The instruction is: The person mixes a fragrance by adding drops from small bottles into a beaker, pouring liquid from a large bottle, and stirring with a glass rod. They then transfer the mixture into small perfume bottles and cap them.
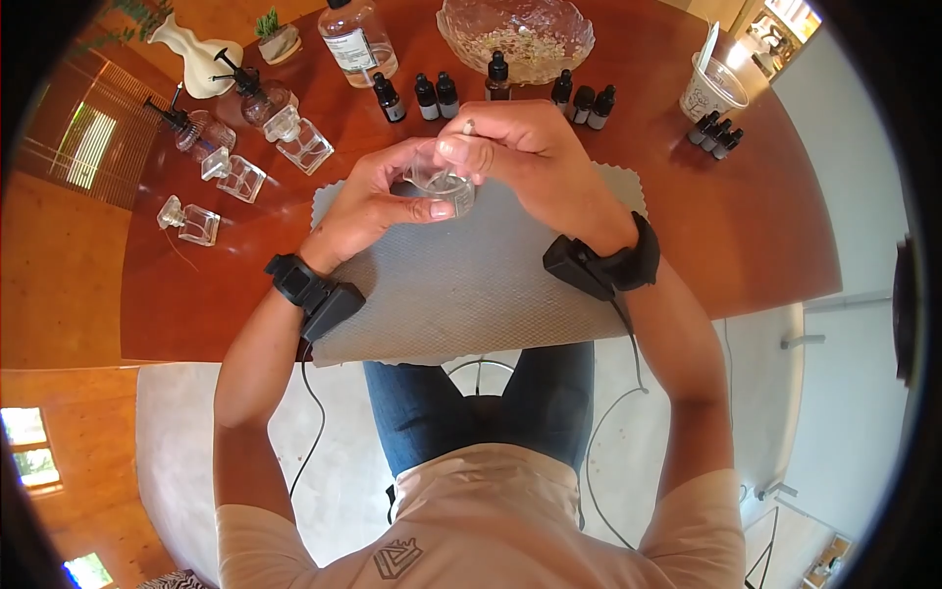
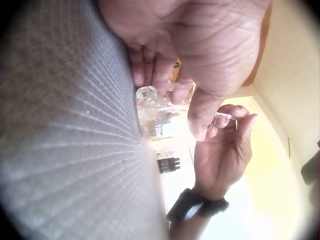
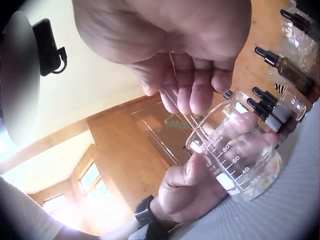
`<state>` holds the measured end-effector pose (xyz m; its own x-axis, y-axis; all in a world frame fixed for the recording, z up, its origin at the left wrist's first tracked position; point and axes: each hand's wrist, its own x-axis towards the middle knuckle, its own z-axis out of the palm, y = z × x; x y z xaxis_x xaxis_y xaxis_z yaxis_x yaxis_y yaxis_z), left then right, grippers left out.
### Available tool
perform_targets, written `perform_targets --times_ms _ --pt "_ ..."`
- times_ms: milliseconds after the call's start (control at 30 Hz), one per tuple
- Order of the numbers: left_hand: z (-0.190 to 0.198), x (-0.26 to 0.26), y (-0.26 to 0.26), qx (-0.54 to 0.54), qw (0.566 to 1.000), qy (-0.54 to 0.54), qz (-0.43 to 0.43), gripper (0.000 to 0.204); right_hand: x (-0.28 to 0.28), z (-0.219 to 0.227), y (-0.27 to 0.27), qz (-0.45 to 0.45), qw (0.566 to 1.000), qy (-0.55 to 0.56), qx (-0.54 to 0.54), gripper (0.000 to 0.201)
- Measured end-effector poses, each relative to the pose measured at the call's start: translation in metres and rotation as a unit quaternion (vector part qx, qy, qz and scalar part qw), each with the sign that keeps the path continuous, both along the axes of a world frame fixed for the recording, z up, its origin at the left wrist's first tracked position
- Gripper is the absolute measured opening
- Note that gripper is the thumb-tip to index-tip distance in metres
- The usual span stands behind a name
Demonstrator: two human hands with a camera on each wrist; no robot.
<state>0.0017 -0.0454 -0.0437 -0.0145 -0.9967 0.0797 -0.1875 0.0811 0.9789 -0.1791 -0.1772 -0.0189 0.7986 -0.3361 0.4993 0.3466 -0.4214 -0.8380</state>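
A small clear glass beaker [image 3: 240,172] with white graduation marks is at the far part of the grey mat [image 1: 432,285]. My left hand [image 1: 368,206] grips it, thumb on the near side and fingers around the far side. In my right hand [image 1: 540,162], a thin clear stirring rod [image 3: 195,124] is pinched between thumb and fingers above the beaker. The rod slants down through the beaker's mouth; its upper end [image 2: 224,116] pokes out past the fingertips in the left wrist view. A little clear liquid appears low in the beaker.
Several black-capped dropper bottles [image 1: 426,98] line the back, before a glass bowl [image 1: 515,69]. Square glass bottles [image 1: 304,147] and amber pump bottles [image 1: 263,103] stand left. A labelled bottle [image 1: 358,44] is behind; a plastic cup [image 1: 711,93] sits right.
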Motion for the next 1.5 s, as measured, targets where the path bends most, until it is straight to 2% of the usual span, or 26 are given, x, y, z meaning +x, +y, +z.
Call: perform_targets --times_ms 100,200,300,400,500,600,700,800,900,1000,1100,1200,1300,1400,1500 --pt "0.000 0.000 0.000 -0.022 1.000 -0.019 0.008 0.059 -0.001 0.006 -0.003 -0.076 0.995 -0.029 -0.060 0.026" --pt "-0.002 0.003 0.001 -0.009 1.000 -0.013 0.004 0.059 0.007 -0.001 0.006 -0.041 0.996 -0.076 -0.009 0.025" --pt "-0.002 0.000 0.000 0.004 1.000 0.010 0.006 0.059 -0.002 0.007 0.002 0.018 1.000 0.001 0.020 0.023" --pt "-0.002 -0.002 0.000 -0.018 1.000 0.008 0.019 0.058 -0.006 0.011 -0.012 -0.080 0.996 -0.014 -0.041 0.022" --pt "0.001 0.000 0.000 0.010 1.000 0.000 0.009 0.059 0.005 0.000 0.004 -0.016 0.997 -0.069 -0.005 0.022" --pt "0.002 -0.001 0.001 0.019 1.000 0.013 0.006 0.059 -0.004 0.008 0.002 0.023 1.000 0.014 0.013 0.023" --pt "-0.001 -0.003 0.001 -0.006 1.000 0.011 0.021 0.058 -0.004 0.010 -0.006 -0.090 0.993 -0.001 -0.075 0.024" --pt "-0.001 0.001 0.001 0.000 1.000 -0.016 0.006 0.060 0.000 0.009 0.003 -0.040 0.997 -0.038 -0.048 0.025" --pt "-0.003 0.002 0.000 -0.008 1.000 -0.012 0.001 0.062 -0.006 0.014 0.000 0.030 0.999 0.010 0.013 0.025" --pt "-0.006 0.003 -0.001 -0.022 1.000 -0.007 0.008 0.062 -0.005 0.012 -0.006 -0.097 0.991 0.015 -0.086 0.023" --pt "-0.001 0.000 0.000 -0.001 1.000 0.011 0.000 0.059 0.003 0.005 0.005 -0.034 0.994 -0.066 -0.076 0.021" --pt "-0.003 0.001 -0.001 -0.020 1.000 0.001 -0.002 0.060 -0.005 0.011 0.001 0.029 0.999 -0.003 -0.016 0.020" --pt "-0.004 0.001 0.001 -0.021 1.000 -0.004 0.010 0.062 -0.006 0.013 -0.007 -0.091 0.991 0.004 -0.098 0.019" --pt "-0.004 0.002 0.000 -0.010 1.000 0.005 0.000 0.061 0.004 0.004 0.006 -0.031 0.995 -0.064 -0.067 0.020" --pt "-0.005 0.002 -0.001 -0.015 1.000 0.001 -0.003 0.059 -0.004 0.011 0.005 0.025 0.999 0.003 -0.022 0.020"
